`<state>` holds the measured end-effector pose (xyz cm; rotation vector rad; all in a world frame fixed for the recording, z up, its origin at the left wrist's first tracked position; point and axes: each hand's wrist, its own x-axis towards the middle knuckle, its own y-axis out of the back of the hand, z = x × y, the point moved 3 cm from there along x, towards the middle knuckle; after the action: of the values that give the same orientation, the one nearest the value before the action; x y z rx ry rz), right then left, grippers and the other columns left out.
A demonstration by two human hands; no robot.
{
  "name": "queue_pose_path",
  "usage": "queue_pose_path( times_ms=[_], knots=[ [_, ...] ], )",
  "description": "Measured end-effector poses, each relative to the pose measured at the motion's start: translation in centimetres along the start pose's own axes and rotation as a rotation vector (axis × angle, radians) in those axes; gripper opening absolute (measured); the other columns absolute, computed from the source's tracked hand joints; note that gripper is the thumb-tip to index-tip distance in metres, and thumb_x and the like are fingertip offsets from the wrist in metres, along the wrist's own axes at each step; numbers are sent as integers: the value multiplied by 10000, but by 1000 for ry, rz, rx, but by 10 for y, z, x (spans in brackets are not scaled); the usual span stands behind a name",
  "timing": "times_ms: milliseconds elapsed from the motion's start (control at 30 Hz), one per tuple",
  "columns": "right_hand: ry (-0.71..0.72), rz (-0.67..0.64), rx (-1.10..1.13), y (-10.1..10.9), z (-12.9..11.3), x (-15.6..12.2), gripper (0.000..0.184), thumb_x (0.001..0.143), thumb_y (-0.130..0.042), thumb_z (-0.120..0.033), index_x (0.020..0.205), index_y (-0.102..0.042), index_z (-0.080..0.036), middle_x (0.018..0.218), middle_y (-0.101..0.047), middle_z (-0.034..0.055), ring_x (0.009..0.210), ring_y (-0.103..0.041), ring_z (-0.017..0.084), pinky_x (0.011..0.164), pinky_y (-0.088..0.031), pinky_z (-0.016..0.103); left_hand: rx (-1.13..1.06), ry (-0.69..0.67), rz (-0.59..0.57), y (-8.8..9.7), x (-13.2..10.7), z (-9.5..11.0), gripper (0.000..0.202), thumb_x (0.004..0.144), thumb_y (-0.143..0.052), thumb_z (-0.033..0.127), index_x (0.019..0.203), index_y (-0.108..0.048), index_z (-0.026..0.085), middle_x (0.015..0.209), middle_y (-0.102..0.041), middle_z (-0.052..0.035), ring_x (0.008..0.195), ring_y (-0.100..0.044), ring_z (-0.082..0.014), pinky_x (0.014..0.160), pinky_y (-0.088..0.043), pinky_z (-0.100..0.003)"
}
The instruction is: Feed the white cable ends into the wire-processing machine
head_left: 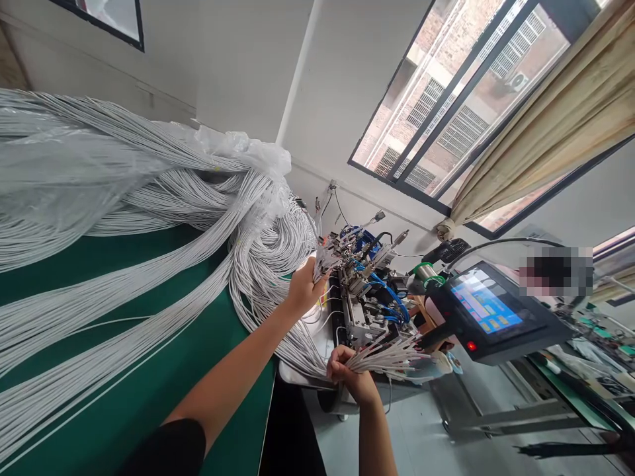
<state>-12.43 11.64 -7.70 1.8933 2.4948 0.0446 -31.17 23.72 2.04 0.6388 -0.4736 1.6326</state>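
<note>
My right hand (351,373) is closed round a bundle of white cables (384,357), whose loose ends fan out to the right, below the machine. Farther up, my left hand (303,289) is closed on a bunch of cable ends (325,259) that point upward at the machine's left side. Individual tips in that bunch are too small to make out. Just right of both hands stands a bench machine (357,307) with metal clamps and blue air tubes. Several single cables run into its near edge.
Long bundles of white cable (124,291) and clear plastic wrap (99,172) lie across the green table (218,350). Coiled cables (268,264) hang at its corner. A touchscreen (489,307) and a green spool (425,274) stand at the right. Behind the screen is a person (555,271).
</note>
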Motion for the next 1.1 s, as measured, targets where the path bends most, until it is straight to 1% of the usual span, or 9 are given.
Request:
queue_pose_path(
  times_ms=[167, 400, 567, 667, 733, 800, 867, 1000, 1100],
  knots=[
    [5, 4, 14, 0, 0, -2, 253, 799, -691, -381, 775, -557, -168, 669, -620, 0, 537, -491, 93, 523, -355, 205, 98, -42, -5, -3, -1, -7, 197, 812, -512, 384, 919, -511, 219, 727, -579, -21, 690, -568, -191, 636, -380, -263],
    [32, 22, 6, 1, 2, -5, 278, 801, -681, -419, 782, -554, -172, 687, -588, -2, 569, -474, 97, 542, -337, 209, 122, -88, -1, -4, 0, -10, 161, 788, -504, 347, 884, -511, 218, 692, -561, -15, 661, -553, -190, 617, -368, -265],
    [20, 27, -7, -1, -1, -6, 314, 787, -681, -462, 768, -563, -172, 672, -581, 1, 570, -475, 102, 541, -341, 215, 77, -20, 2, -3, -1, -7, 151, 813, -523, 347, 892, -517, 218, 675, -556, -4, 633, -548, -175, 613, -372, -260],
    [10, -1, -16, -3, -4, -5, 347, 759, -693, -492, 743, -568, -169, 635, -576, 1, 539, -468, 103, 519, -338, 219, 19, 22, 68, 0, 2, -8, 188, 863, -507, 396, 914, -530, 216, 674, -563, -1, 624, -554, -168, 632, -395, -268],
    [16, -43, 3, -3, -4, -4, 345, 750, -698, -489, 729, -565, -170, 596, -564, -5, 502, -446, 99, 490, -319, 219, -30, 78, 123, 3, 12, -14, 243, 888, -489, 448, 903, -533, 210, 635, -557, 9, 586, -557, -160, 626, -413, -271],
    [11, -84, 34, -2, -3, -2, 327, 758, -691, -470, 714, -564, -173, 563, -549, -10, 475, -422, 94, 469, -300, 219, -37, 141, 146, 5, 33, -23, 284, 906, -462, 475, 877, -529, 201, 563, -533, 27, 520, -544, -146, 593, -423, -263],
    [-3, -113, 67, 0, 0, 0, 309, 763, -689, -450, 701, -566, -173, 545, -535, -15, 459, -406, 88, 457, -292, 217, 33, 182, 144, 5, 65, -34, 293, 925, -431, 457, 852, -525, 190, 517, -519, 36, 490, -538, -136, 575, -432, -252],
    [-70, -154, 133, 4, 12, 3, 320, 743, -703, -468, 693, -575, -178, 527, -522, -26, 421, -387, 73, 419, -272, 201, 240, 256, 144, -2, 163, -55, 255, 933, -436, 383, 848, -540, 166, 561, -562, 9, 527, -572, -148, 597, -446, -255],
    [-89, -187, 115, 10, 25, 6, 347, 740, -691, -514, 684, -603, -184, 509, -523, -23, 401, -392, 73, 407, -266, 201, 379, 277, 188, -12, 239, -73, 227, 933, -445, 332, 913, -558, 137, 756, -638, -78, 739, -635, -212, 725, -457, -304]
  ],
)
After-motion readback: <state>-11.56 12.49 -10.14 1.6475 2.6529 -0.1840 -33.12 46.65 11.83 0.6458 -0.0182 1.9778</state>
